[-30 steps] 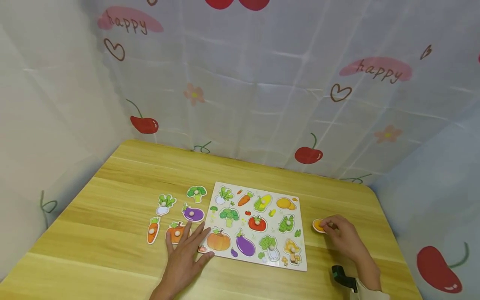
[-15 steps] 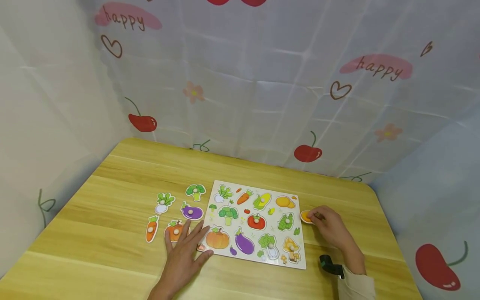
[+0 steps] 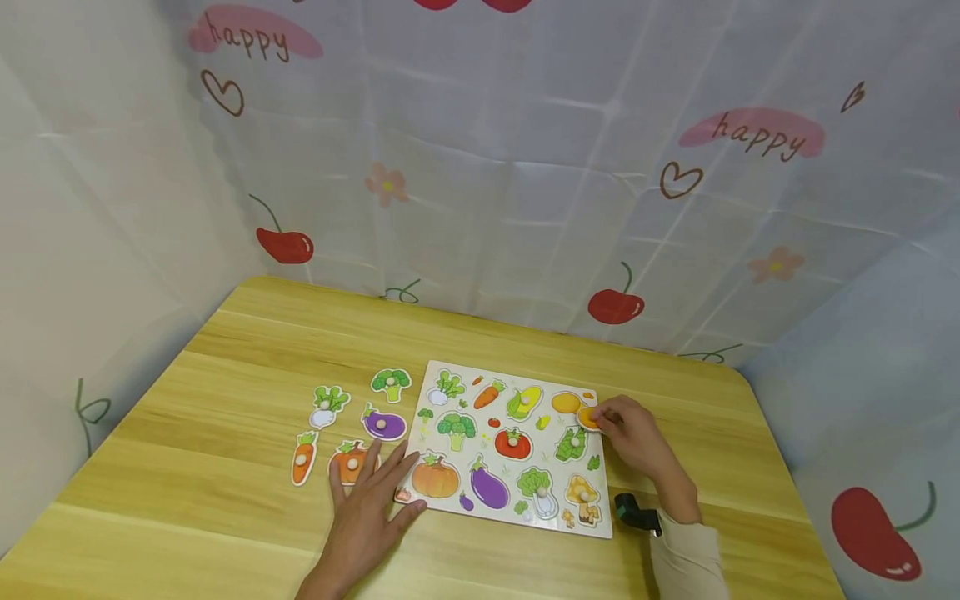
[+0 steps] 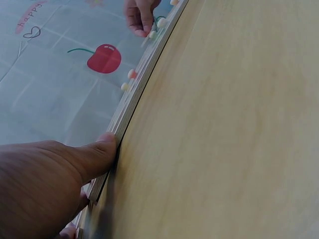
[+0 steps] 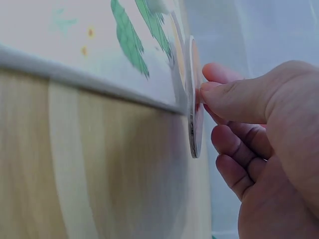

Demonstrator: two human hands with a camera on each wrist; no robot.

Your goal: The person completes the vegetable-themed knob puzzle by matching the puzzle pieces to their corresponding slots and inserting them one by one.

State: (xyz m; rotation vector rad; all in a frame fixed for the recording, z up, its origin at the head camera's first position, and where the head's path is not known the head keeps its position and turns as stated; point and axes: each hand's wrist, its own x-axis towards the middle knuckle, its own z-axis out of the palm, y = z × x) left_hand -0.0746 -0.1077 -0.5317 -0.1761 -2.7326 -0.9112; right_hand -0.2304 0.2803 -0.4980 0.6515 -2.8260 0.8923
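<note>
My right hand [image 3: 636, 437] pinches an orange puzzle piece [image 3: 588, 418] by its small knob, over the upper right edge of the white vegetable puzzle board [image 3: 480, 433]. Just left of it lies the printed yellow-orange shape [image 3: 566, 402]. In the right wrist view the piece [image 5: 195, 129] is seen edge-on beside the board's edge, thumb and fingertip on the knob. Spread fingers of my left hand [image 3: 366, 512] rest at the board's lower left corner, and the thumb [image 4: 99, 154] presses its edge. Part of a pumpkin piece [image 3: 351, 461] is hidden beneath the left fingers.
Left of the board lie loose knobbed pieces: a broccoli [image 3: 392, 384], an eggplant [image 3: 383, 422], a radish [image 3: 327, 406] and a carrot [image 3: 303, 459]. Corn [image 3: 524, 402], tomato [image 3: 513, 444] and other knobbed pieces sit in the board. A printed curtain [image 3: 480, 208] hangs behind the wooden table [image 3: 247, 383].
My right hand has moved left and away from me with the orange piece, from the table right of the board to over its edge. The left hand stays in place.
</note>
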